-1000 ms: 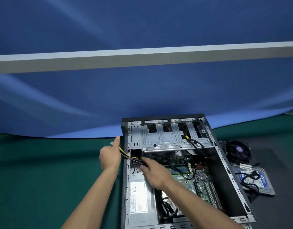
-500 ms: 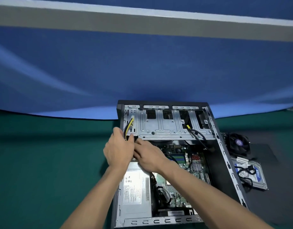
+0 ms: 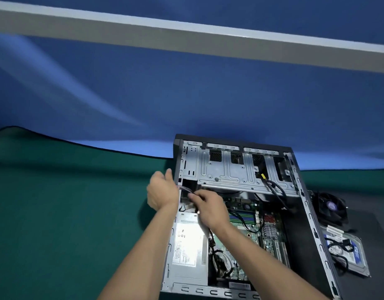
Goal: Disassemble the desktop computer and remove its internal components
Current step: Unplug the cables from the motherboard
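Green matting (image 3: pixel 56 213) covered the worktable, and on it the desktop computer case (image 3: pixel 303 230) lay on its side, open face up, its long axis running from the near edge away toward the blue backdrop (image 3: pixel 186 94). Nearest sat the silver power supply (image 3: pixel 187 247) in the case's left corner, with the green motherboard (image 3: pixel 251 230) beside it. Just beyond, the right hand (image 3: pixel 210 207) reached in with its fingers curled, pinching a thin cable (image 3: pixel 184 189) — blurred, colour unclear. The left hand (image 3: pixel 162 189) was at the case's left wall, fingers bent, and the cable ran to it; whether it gripped the cable could not be told. Farther in, the bare metal drive cage (image 3: pixel 240 169) spanned the case's far end. Right of the case lay a hard drive (image 3: pixel 346 254) and, beyond it, a black fan (image 3: pixel 331 207)
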Available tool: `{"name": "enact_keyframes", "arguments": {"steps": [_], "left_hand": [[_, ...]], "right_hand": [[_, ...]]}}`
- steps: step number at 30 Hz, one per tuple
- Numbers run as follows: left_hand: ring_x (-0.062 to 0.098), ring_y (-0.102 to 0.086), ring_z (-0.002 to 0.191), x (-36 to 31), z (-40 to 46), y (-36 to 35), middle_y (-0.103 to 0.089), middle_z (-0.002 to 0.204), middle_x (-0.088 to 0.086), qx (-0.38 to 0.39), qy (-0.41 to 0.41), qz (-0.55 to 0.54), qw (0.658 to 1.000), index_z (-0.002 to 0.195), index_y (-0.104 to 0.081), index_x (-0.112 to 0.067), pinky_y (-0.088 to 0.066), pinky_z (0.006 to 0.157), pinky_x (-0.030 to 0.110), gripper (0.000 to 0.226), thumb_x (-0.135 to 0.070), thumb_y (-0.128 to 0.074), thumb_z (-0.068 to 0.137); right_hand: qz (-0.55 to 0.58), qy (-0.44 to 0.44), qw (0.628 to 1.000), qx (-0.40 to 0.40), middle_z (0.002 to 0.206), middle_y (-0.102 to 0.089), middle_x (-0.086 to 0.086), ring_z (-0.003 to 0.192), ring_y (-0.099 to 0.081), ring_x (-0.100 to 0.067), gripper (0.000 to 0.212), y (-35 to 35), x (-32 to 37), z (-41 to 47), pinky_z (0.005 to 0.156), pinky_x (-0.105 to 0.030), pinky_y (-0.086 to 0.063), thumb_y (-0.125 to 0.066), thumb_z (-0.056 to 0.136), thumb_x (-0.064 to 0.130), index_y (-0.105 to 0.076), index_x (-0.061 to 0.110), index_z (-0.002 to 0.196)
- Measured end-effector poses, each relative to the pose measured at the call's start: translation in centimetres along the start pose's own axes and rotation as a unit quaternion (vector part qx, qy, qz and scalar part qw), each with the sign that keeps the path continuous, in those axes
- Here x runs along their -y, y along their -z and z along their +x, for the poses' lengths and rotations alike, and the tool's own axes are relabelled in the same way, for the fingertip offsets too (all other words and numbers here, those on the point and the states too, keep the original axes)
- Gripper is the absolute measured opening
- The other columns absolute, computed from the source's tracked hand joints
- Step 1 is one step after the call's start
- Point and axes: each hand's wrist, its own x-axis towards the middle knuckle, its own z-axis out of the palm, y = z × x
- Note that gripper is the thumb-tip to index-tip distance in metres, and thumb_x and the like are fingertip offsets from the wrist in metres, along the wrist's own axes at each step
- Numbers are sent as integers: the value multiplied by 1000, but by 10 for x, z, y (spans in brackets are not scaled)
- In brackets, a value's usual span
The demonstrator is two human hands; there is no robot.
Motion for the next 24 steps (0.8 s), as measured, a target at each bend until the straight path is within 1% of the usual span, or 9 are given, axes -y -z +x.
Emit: {"name": "enact_keyframes", "arguments": {"steps": [3,5,8,11,13,17,19,21,24], "left_hand": [[32,-60,81,4,-21,1,-58,98,9,4,-164,120,979,99,-49,-14,-39,62,35,26,-37,-37,99],[31,-59,82,9,-26,1,-53,105,8,14,-202,180,963,109,-47,-15,-34,60,33,26,-35,-34,99],[31,-58,84,6,-22,2,-53,106,9,26,-184,184,965,103,-50,-13,-33,63,33,26,-32,-33,100],[27,-56,81,2,-23,3,-54,99,6,10,-195,144,970,94,-54,-12,-32,64,32,27,-30,-33,98],[23,-54,77,4,-31,5,-56,89,3,-1,-254,123,959,84,-55,-13,-32,62,31,27,-28,-37,96],[21,-57,59,8,-47,4,-57,65,3,23,-469,181,864,62,-59,-10,-38,46,28,19,-15,-66,79],[20,-57,54,10,-49,1,-57,60,3,36,-532,225,815,59,-61,-11,-42,42,28,19,-15,-72,73],[20,-58,58,14,-53,-4,-58,63,3,62,-545,255,796,61,-62,-12,-42,44,30,19,-19,-68,78],[20,-58,64,20,-64,-13,-60,68,2,103,-534,257,799,67,-64,-12,-45,50,31,23,-22,-54,85]], "right_hand": [[-19,-46,998,-24,65,-65,0,63,-57,-19,37,5,2,5,58,-30,-40,-53,94,39,-64,13,70],[-18,-51,999,-5,64,-66,-4,63,-57,-23,39,6,6,9,57,-30,-39,-54,94,39,-64,9,69],[21,-37,999,25,72,-70,-7,73,-63,-24,36,5,11,9,68,-31,-45,-52,95,37,-67,10,76],[32,-27,999,-4,64,-61,2,67,-55,-18,34,5,7,3,57,-23,-38,-47,98,32,-59,16,69],[36,-21,998,-43,66,-59,7,64,-54,-11,30,6,3,-4,54,-15,-34,-47,98,28,-58,20,72],[35,-11,998,-45,72,-64,12,67,-57,-6,23,17,-15,-18,58,-21,-38,-49,96,28,-61,27,77],[2,-3,999,-37,72,-63,12,67,-56,-4,21,28,-27,-24,59,-23,-40,-49,96,30,-61,29,78],[-49,7,998,-39,77,-63,14,70,-56,-3,17,40,-43,-29,60,-22,-40,-49,96,32,-61,28,84],[-155,18,986,-50,88,-60,9,79,-56,-8,19,59,-70,-31,64,-24,-38,-47,97,30,-63,21,95]]}}
